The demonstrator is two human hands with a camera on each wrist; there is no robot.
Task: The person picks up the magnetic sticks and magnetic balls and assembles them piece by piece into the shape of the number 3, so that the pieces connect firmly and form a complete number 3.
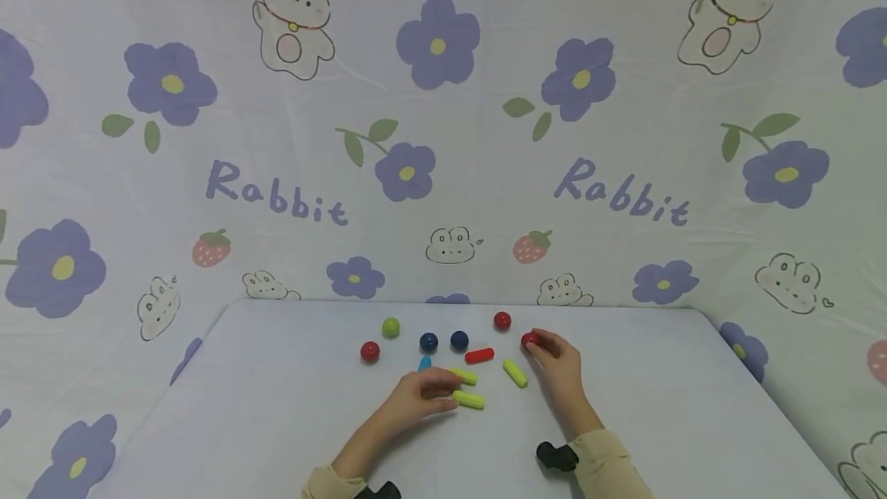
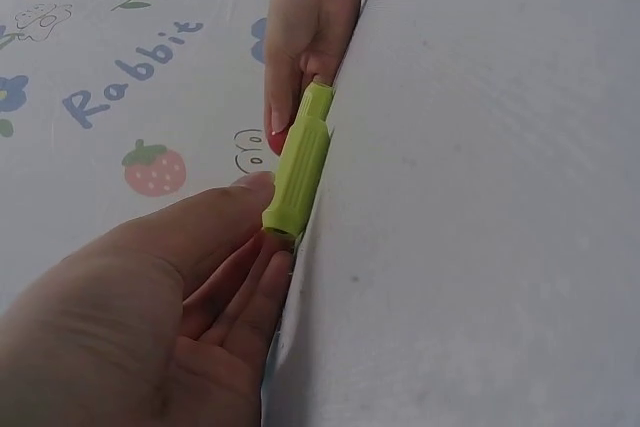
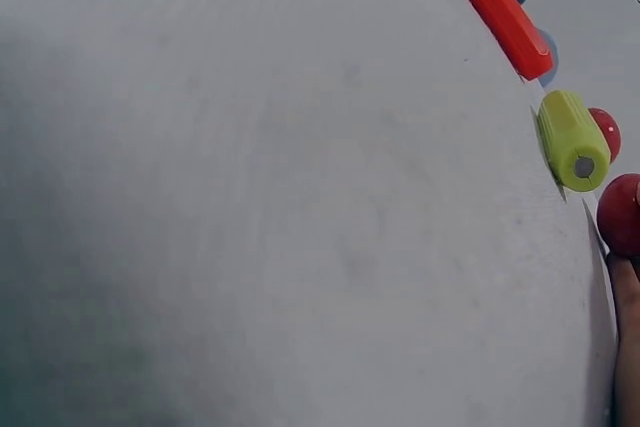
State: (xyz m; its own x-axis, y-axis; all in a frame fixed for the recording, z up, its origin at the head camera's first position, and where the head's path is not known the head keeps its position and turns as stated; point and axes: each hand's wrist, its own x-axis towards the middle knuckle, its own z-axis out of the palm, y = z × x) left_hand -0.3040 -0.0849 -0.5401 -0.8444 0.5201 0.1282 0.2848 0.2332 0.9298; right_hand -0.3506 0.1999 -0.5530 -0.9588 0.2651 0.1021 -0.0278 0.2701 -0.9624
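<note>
My left hand [image 1: 423,393] pinches the left end of a yellow-green ribbed stick [image 1: 470,400], low at the tabletop. In the left wrist view, its thumb lies along one side of the stick [image 2: 298,182] and its fingers on the other. A second yellow-green stick [image 1: 466,376] lies just behind, partly covered by the fingers. Over to the right, my right hand [image 1: 561,368] holds a red ball [image 1: 530,340] between thumb and fingers. That ball [image 3: 622,215] shows at the edge of the right wrist view. A third yellow-green stick [image 1: 515,373] lies between the hands.
Beyond the hands lie a red stick [image 1: 480,356], a blue stick [image 1: 425,364] partly behind my left hand, dark blue balls [image 1: 428,342], a green ball [image 1: 391,327] and red balls [image 1: 370,352]. A patterned cloth [image 1: 443,122] hangs behind the white table [image 1: 242,422].
</note>
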